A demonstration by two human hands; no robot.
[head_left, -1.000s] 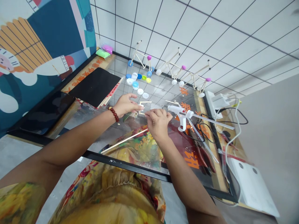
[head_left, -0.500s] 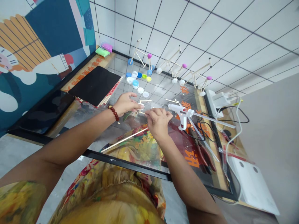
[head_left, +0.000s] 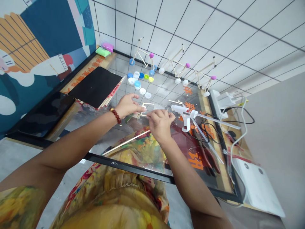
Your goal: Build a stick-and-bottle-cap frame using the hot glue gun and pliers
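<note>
L hand [head_left: 128, 106], R hand [head_left: 160, 124] at sticks [head_left: 149, 104], well frm front tbl edge [head_left: 133, 169]

Extends left forearm [head_left: 83, 138] and right forearm [head_left: 184, 163] forward and inward, crooks left hand [head_left: 127, 106] loosely with thumb outstretched toward the right, bunches right hand [head_left: 161, 123] closely, knuckles up, just beside the left.

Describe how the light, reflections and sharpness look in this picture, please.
Head view: light looks fairly even; the glossy tabletop mirrors the gridded wall and patterned clothing. Head view: the scene sits tilted, so the wall's lines slant. Head view: the thin pale sticks near the left hand and right hand are too small to show fine detail.
</note>
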